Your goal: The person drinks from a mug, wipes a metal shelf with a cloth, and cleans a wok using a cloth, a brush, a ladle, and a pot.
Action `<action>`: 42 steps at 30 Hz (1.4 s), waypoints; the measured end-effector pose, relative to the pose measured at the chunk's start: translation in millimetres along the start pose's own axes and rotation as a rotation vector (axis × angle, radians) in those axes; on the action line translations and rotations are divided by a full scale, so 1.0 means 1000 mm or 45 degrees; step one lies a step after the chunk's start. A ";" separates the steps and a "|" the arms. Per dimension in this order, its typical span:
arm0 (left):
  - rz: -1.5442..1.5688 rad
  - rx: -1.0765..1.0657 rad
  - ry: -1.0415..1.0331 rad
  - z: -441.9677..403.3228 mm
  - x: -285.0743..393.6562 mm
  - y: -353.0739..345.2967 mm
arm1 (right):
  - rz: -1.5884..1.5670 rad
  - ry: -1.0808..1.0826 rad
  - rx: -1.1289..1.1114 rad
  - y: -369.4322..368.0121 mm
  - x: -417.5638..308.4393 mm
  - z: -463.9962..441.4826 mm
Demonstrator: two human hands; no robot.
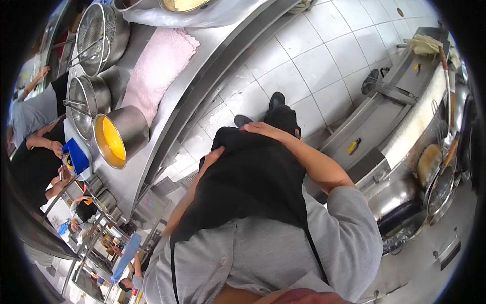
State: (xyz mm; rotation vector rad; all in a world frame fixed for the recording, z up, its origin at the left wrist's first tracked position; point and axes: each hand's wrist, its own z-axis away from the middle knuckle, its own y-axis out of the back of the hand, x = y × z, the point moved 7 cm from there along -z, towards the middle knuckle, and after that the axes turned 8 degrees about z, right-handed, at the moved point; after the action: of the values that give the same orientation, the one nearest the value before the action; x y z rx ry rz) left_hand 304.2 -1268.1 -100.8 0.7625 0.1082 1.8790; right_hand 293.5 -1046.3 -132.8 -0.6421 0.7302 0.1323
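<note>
A black apron (pixel 243 177) hangs down my front over a grey shirt. My right hand (pixel 258 128) is closed on the apron near its far edge, fingers partly hidden by the cloth. At the apron's left side, my left hand (pixel 212 156) is curled round the cloth, with only some fingers showing. On the metal counter to my left stands a steel pot (pixel 129 136) with yellow-orange liquid in it. Beside that pot lies a pink towel (pixel 159 71).
Two wire strainers (pixel 93 43) (pixel 81 104) rest on pots along the left counter. Across it, a person (pixel 43 144) handles a blue container (pixel 77 154). At right are a stove-side counter (pixel 374 121), a wok (pixel 395 200) and a ladle (pixel 448 157). Tiled floor (pixel 309 71) lies ahead.
</note>
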 end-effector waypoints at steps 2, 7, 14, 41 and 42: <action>0.378 0.132 -0.028 0.004 -0.028 0.002 | 0.398 0.295 -0.170 -0.018 -0.016 -0.030; 0.844 0.225 0.188 0.034 -0.124 0.003 | 0.804 0.410 -0.899 -0.096 0.022 -0.116; -0.192 -0.012 0.388 0.010 -0.134 0.010 | 1.144 0.486 0.185 0.083 0.002 -0.190; -0.944 2.483 -1.662 0.010 0.104 0.141 | 1.978 0.604 2.130 0.563 -0.324 -0.114; -0.887 2.439 -1.726 0.014 0.099 0.144 | 2.123 0.561 2.157 0.570 -0.324 -0.112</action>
State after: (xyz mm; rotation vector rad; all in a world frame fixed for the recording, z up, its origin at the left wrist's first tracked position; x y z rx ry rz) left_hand 172.4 -1250.2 14.0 2.5277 1.1447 -0.2074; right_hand -199.8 -621.2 -267.6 1.7197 1.2949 0.7769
